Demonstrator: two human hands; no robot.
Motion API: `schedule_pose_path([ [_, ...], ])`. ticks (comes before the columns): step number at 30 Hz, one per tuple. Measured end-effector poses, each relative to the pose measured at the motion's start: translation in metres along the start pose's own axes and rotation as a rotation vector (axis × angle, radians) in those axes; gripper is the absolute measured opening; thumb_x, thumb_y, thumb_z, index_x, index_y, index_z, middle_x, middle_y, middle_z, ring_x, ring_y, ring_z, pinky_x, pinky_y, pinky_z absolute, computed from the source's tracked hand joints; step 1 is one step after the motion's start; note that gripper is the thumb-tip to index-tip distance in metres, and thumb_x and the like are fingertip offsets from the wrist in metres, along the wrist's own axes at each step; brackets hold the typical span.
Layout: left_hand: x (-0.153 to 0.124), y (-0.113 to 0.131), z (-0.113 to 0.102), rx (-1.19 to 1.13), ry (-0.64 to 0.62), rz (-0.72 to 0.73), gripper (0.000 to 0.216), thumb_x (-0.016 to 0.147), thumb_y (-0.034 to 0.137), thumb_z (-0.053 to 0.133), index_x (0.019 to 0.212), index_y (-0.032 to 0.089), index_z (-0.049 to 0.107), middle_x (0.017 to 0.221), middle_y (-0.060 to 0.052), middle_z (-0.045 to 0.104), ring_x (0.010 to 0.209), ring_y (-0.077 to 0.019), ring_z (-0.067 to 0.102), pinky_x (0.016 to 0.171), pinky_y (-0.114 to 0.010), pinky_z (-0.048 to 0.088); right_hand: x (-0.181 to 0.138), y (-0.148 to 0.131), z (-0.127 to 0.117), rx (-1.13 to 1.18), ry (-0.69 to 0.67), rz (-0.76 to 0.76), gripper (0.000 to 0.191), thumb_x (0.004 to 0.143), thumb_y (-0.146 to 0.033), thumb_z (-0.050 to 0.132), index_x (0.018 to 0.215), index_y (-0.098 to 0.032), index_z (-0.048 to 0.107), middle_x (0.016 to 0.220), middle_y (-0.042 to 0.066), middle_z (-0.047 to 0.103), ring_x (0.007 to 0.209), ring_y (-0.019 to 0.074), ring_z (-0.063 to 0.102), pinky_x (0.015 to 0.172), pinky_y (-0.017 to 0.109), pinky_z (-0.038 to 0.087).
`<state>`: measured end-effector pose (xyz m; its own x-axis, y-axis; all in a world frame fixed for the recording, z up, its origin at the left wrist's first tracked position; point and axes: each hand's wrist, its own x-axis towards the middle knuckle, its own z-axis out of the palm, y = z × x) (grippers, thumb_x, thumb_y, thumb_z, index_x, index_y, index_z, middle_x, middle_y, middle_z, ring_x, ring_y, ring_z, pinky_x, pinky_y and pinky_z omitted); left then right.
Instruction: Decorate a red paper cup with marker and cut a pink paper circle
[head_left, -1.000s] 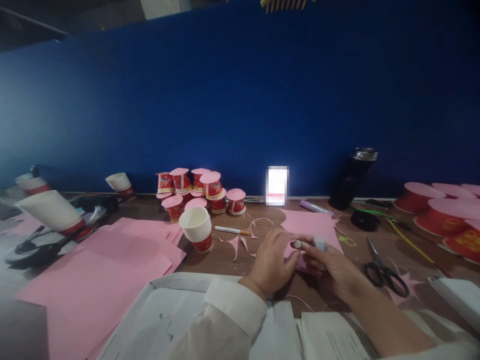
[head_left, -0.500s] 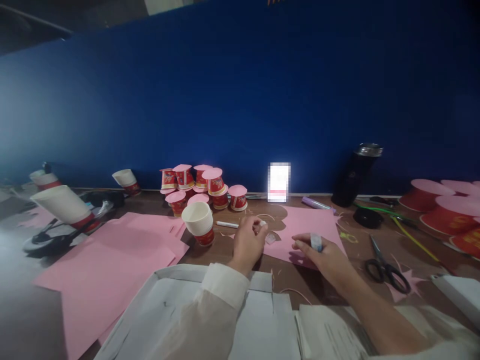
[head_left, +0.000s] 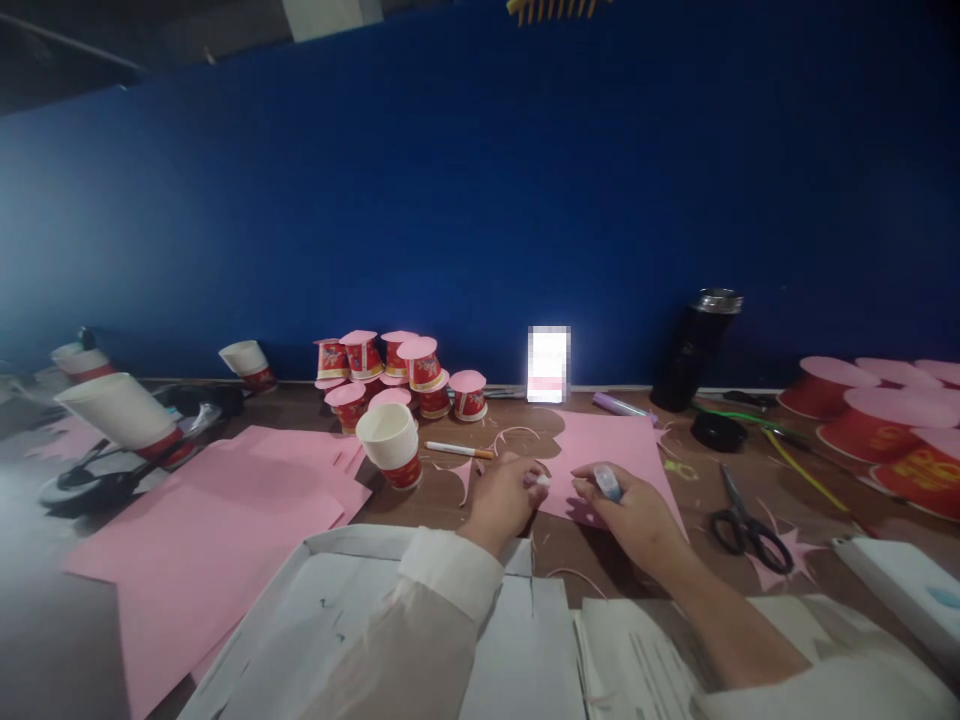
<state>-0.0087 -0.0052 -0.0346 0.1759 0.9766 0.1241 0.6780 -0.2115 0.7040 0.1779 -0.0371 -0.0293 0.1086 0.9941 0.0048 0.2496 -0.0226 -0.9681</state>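
Observation:
My left hand (head_left: pixel 504 500) is closed, pinching a small white thing, maybe a cap, at its fingertips. My right hand (head_left: pixel 628 508) grips a small white and blue tube, seemingly a glue stick (head_left: pixel 607 482), fingers curled around it. Both hands hover over a cut pink paper sheet (head_left: pixel 611 445) on the brown table. An upright white and red paper cup (head_left: pixel 391 445) stands just left of my left hand. A white and orange pen (head_left: pixel 459 451) lies behind it.
A pile of red cups with pink lids (head_left: pixel 397 372) sits by the blue wall. Large pink sheets (head_left: pixel 225 520) lie left. Black scissors (head_left: pixel 739 520) and a black tumbler (head_left: pixel 696 350) are right, with big red cups (head_left: pixel 885 430) beyond. White papers (head_left: pixel 360 640) lie near me.
My left hand pulled away from the right hand toward the pen, then came back close to it. The right hand kept holding the glue stick and shifted slightly left.

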Motion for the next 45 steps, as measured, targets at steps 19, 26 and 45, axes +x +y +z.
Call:
schedule_pose_path([
  [19, -0.006, 0.019, 0.005, -0.579, 0.009, 0.14, 0.02, 0.083, 0.026, 0.073, 0.1, 0.016, 0.075, 0.094, -0.005, 0.075, 0.083, -0.0161, 0.066, 0.076, -0.028, 0.052, 0.009, 0.022, -0.01, -0.571, -0.133, -0.241, 0.028, 0.083, -0.026, 0.051, 0.103, -0.025, 0.07, 0.107, 0.006, 0.074, 0.101, 0.0253, 0.066, 0.089, 0.036, 0.047],
  [26, -0.008, 0.021, 0.0, -0.538, -0.064, 0.235, 0.016, 0.083, 0.028, 0.075, 0.095, 0.018, 0.078, 0.094, -0.006, 0.073, 0.092, -0.0186, 0.065, 0.081, -0.029, 0.05, 0.008, 0.022, -0.007, -0.647, -0.142, -0.221, 0.031, 0.084, -0.023, 0.054, 0.11, -0.026, 0.07, 0.115, 0.007, 0.073, 0.104, 0.0263, 0.066, 0.089, 0.037, 0.046],
  [45, -0.004, 0.015, 0.002, -0.521, -0.129, 0.22, 0.014, 0.079, 0.025, 0.08, 0.09, 0.018, 0.079, 0.093, -0.006, 0.073, 0.089, -0.0182, 0.064, 0.079, -0.029, 0.048, 0.008, 0.022, -0.008, -0.678, -0.168, -0.226, 0.026, 0.087, -0.036, 0.054, 0.106, -0.026, 0.069, 0.112, 0.007, 0.073, 0.101, 0.0281, 0.067, 0.088, 0.038, 0.048],
])
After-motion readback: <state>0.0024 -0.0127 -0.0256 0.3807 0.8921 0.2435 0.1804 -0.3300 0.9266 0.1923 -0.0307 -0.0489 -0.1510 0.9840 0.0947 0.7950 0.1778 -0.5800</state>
